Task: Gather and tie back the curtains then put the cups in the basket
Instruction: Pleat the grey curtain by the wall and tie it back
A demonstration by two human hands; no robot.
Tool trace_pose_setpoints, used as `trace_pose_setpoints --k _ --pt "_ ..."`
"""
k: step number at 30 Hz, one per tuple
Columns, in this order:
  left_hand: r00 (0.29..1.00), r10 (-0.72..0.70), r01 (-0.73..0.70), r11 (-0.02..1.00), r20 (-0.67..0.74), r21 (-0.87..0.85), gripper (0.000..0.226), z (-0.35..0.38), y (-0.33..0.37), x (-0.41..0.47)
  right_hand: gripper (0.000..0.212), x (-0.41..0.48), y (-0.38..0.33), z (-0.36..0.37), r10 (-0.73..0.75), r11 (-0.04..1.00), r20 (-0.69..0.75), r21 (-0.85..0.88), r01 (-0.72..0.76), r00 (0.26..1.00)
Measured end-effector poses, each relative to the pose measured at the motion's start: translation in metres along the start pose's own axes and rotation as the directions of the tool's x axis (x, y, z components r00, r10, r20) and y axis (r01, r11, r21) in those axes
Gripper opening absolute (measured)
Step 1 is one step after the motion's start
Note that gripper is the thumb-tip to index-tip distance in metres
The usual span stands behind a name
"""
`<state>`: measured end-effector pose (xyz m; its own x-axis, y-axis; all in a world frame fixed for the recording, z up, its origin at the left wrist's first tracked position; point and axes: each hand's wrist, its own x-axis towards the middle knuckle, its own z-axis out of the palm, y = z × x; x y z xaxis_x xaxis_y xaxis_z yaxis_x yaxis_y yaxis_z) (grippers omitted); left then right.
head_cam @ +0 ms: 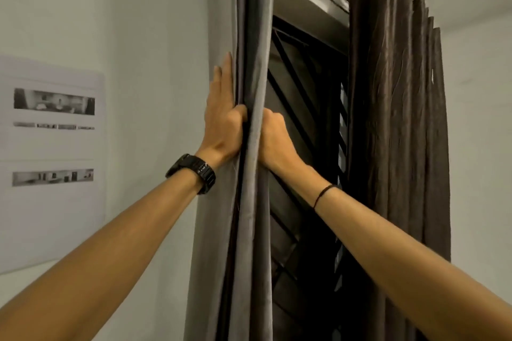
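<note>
The grey curtain (249, 36) hangs bunched in folds at the left edge of the window, against the white wall (155, 63). The left hand (223, 122), wearing a black wristwatch (194, 173), lies along its left side, outer fingers (225, 75) straight up the cloth, thumb side hooked into a fold. The right hand (273, 138) grasps the same folds from the right, fingers curled out of sight behind them. The brown curtain (393, 119) hangs gathered at the window's right edge, well apart, with the dark window grille (304, 86) between them.

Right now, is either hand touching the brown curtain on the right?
No, the left hand and the right hand both grip the grey curtain, while the brown curtain hangs apart.
</note>
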<state>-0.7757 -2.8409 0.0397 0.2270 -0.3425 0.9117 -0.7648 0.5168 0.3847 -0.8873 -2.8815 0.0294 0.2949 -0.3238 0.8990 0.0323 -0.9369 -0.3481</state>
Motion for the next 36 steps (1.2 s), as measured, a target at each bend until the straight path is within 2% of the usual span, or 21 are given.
trace_pose_setpoints --k 3,5,6,9,11,14,18,21,24,27,30,32,36 --pt "0.999 0.010 -0.003 0.990 -0.053 0.144 0.103 -0.011 0.023 -0.021 0.015 -0.026 0.008 -0.007 0.006 0.990 -0.054 0.139 0.001 0.999" --pt "0.999 0.027 -0.016 0.976 -0.045 0.216 0.114 -0.014 0.016 -0.039 0.060 -0.053 0.018 -0.006 -0.052 0.994 -0.113 0.089 0.062 0.992" --pt "0.999 0.031 -0.020 0.971 -0.039 0.238 0.118 -0.015 0.009 -0.050 0.072 -0.066 0.022 -0.006 -0.106 0.994 -0.156 0.003 0.107 0.982" --pt "0.999 0.050 -0.050 0.955 0.010 0.292 0.123 -0.014 -0.003 -0.093 0.074 -0.107 0.042 -0.002 -0.243 0.956 -0.188 -0.212 0.202 0.952" --pt "0.998 0.027 -0.043 0.958 0.058 0.282 0.126 -0.010 -0.008 -0.121 0.069 -0.129 0.053 0.002 -0.236 0.941 -0.114 -0.275 0.198 0.965" --pt "0.992 -0.042 0.009 0.965 0.120 0.261 0.130 -0.003 -0.016 -0.152 0.062 -0.144 0.067 0.004 -0.202 0.938 0.047 -0.276 0.208 0.978" --pt "0.981 -0.112 0.074 0.971 0.160 0.226 0.129 0.005 -0.015 -0.172 0.033 -0.138 0.080 -0.002 -0.253 0.874 0.202 -0.371 0.313 0.946" --pt "0.978 -0.159 0.123 0.963 0.138 0.239 0.122 0.007 -0.022 -0.179 0.027 -0.143 0.084 -0.002 -0.155 0.873 0.259 -0.416 0.255 0.953" --pt "0.986 -0.131 0.093 0.944 0.100 0.318 0.115 0.006 -0.038 -0.193 0.039 -0.164 0.082 0.001 -0.027 0.932 0.317 -0.335 0.139 0.948" --pt "0.992 -0.091 0.041 0.892 0.090 0.450 0.104 0.003 -0.046 -0.214 0.051 -0.199 0.081 0.012 0.036 0.952 0.436 -0.289 0.102 0.899" --pt "0.972 -0.172 0.092 0.903 0.158 0.419 0.096 -0.001 -0.052 -0.231 0.044 -0.244 0.088 0.033 0.094 0.965 0.490 -0.257 0.041 0.867" --pt "0.936 -0.257 0.146 0.906 0.242 0.397 0.092 -0.003 -0.058 -0.242 0.045 -0.273 0.093 0.049 0.126 0.970 0.505 -0.244 0.002 0.854" --pt "0.868 -0.333 0.190 0.909 0.369 0.371 0.096 -0.009 -0.069 -0.267 0.087 -0.329 0.101 0.075 0.238 0.961 0.603 -0.261 -0.094 0.762"
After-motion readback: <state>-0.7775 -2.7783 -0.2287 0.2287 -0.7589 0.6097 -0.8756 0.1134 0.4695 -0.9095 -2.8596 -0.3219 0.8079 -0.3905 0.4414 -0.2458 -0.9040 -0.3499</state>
